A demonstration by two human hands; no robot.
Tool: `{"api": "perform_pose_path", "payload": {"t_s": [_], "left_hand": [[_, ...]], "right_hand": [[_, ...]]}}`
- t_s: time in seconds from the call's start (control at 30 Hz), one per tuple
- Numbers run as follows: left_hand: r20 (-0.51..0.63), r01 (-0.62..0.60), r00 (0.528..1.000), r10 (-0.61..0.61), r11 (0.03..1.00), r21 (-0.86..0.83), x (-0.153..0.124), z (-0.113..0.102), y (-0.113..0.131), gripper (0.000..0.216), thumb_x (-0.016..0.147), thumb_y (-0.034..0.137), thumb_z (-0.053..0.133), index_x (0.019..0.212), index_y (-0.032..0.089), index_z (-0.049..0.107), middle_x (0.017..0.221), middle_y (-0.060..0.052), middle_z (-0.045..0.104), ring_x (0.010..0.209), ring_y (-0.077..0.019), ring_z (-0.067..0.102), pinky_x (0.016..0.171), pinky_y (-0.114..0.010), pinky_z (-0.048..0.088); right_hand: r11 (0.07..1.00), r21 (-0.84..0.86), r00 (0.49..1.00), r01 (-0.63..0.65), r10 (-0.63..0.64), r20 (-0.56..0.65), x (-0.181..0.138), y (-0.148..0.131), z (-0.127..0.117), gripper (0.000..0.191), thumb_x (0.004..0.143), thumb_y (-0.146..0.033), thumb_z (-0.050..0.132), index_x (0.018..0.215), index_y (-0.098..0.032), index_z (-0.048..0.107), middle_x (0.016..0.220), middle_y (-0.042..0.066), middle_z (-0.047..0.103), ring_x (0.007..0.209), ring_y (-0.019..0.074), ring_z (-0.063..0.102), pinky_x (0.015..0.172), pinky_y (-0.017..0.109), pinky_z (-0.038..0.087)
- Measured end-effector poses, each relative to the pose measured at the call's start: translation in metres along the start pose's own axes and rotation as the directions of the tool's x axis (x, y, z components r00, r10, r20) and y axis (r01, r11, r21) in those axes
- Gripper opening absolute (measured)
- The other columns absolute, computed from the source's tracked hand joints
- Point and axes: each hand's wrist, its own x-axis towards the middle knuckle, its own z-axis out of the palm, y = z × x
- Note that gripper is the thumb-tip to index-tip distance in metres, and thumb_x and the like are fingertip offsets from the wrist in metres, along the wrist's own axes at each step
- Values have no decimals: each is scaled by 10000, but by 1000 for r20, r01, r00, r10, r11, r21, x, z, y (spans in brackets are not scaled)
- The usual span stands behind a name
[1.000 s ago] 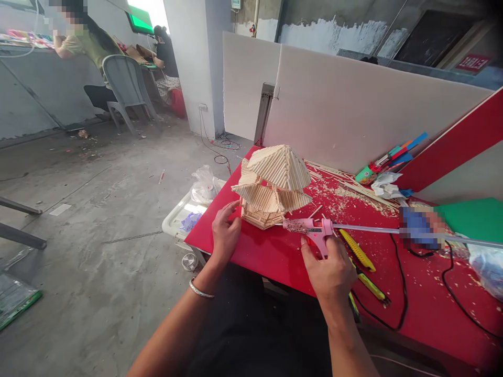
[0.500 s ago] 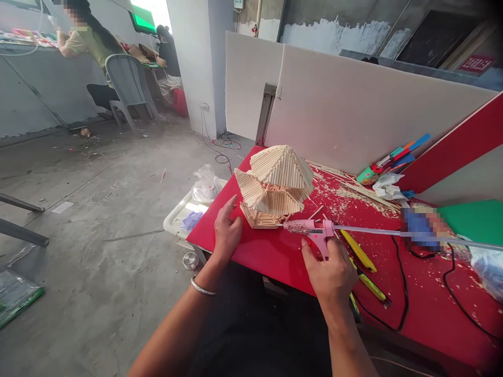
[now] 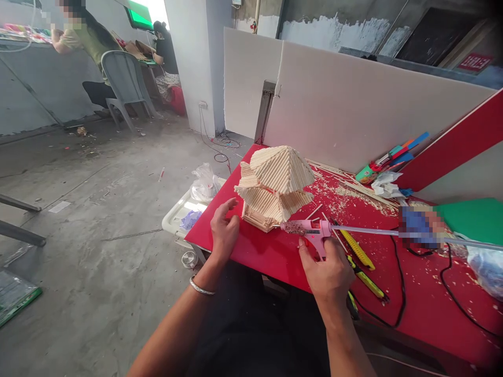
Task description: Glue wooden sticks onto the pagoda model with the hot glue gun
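Observation:
A small model pavilion (image 3: 281,170) built from thin wooden sticks stands upright on the red table, with a two-tiered roof and a square stick base. My right hand (image 3: 329,269) grips a pink hot glue gun (image 3: 310,230), a long clear glue stick (image 3: 365,230) running out of its back. The gun's nozzle points left, close to the near corner of the model's base; whether it touches cannot be made out. Just left of the model, my left hand (image 3: 225,230) is held in the air, fingers apart and holding nothing.
Yellow cutters (image 3: 359,254) and a black cord (image 3: 403,283) lie right of my right hand. Loose sticks (image 3: 369,193) and wood crumbs are scattered behind. A green container of markers (image 3: 367,172) lies against the white board (image 3: 346,104). Another person (image 3: 92,36) sits far left.
The pavilion has turned on the table, so a roof corner now faces me. My left hand has shifted slightly away from it. The glue gun stays beside the base.

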Motion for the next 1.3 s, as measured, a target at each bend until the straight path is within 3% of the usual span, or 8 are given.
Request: {"api": "perform_pose_path", "payload": {"t_s": [0.1, 0.2, 0.4, 0.57, 0.73, 0.93, 1.13, 1.3], "left_hand": [[56, -18, 998, 18, 1000, 5, 1, 1, -2, 580, 633, 46, 439, 1130, 207, 691, 1117, -59, 718, 1034, -206, 654, 723, -270, 549], [112, -11, 994, 12, 1000, -11, 1, 0, -1, 553, 638, 51, 435, 1089, 209, 714, 1028, -39, 747, 1004, -204, 668, 776, -294, 552], [166, 67, 985, -48, 992, -110, -2, 1, 3, 384, 649, 93, 456, 875, 166, 758, 820, -41, 765, 776, -188, 713, 718, -310, 577], [88, 46, 995, -36, 993, -112, -3, 2, 0, 318, 666, 105, 471, 812, 175, 744, 748, -24, 740, 737, -173, 693, 673, -290, 572], [-19, -35, 999, 35, 999, -15, 0, -1, 1, 389, 655, 82, 457, 908, 193, 731, 905, -38, 689, 879, -175, 660, 642, -242, 546], [79, -71, 995, 68, 997, 27, 2, 0, -1, 492, 663, 70, 472, 1074, 198, 710, 1177, -80, 663, 999, -207, 642, 613, -237, 530], [159, -130, 980, 122, 991, 39, 2, 3, -6, 388, 684, 85, 488, 951, 197, 748, 1096, -78, 711, 1009, -227, 649, 646, -268, 542], [155, -122, 981, 113, 991, 51, 2, 3, -3, 345, 687, 90, 496, 892, 202, 750, 1073, -65, 718, 977, -217, 661, 635, -265, 545]], "right_hand": [[1000, 2, 1000, -1, 1, -1, 0, -1, -1, 352, 836, -489, 600, 954, -161, 649, 858, 87, 685, 756, 201, 633, 602, 285, 430], [1000, -13, 1000, 5, -6, -15, 0, -2, -1, 340, 828, -484, 614, 924, -159, 644, 844, 75, 686, 740, 194, 629, 593, 273, 419], [1000, -28, 1000, 5, -6, -16, -1, -1, -2, 336, 823, -484, 624, 898, -156, 645, 820, 73, 682, 721, 192, 632, 577, 272, 419], [999, -48, 1000, 4, -5, -21, -2, 3, -1, 364, 824, -469, 626, 999, -152, 658, 885, 93, 696, 773, 207, 649, 617, 289, 450], [995, -100, 999, -29, 25, -47, -1, 9, 0, 353, 831, -451, 611, 1027, -161, 659, 945, 108, 693, 807, 219, 652, 629, 294, 449], [996, -79, 999, -38, 35, -40, 0, 13, 2, 316, 827, -388, 608, 1041, -161, 658, 959, 100, 692, 844, 214, 649, 650, 283, 452], [994, -106, 999, -21, 17, -43, 1, 9, 1, 279, 807, -358, 626, 1004, -163, 662, 979, 88, 703, 823, 206, 658, 614, 273, 436], [993, -117, 999, -30, 27, -27, 2, 9, 0, 229, 814, -339, 599, 965, -177, 655, 974, 84, 692, 812, 199, 643, 601, 274, 410]]}}
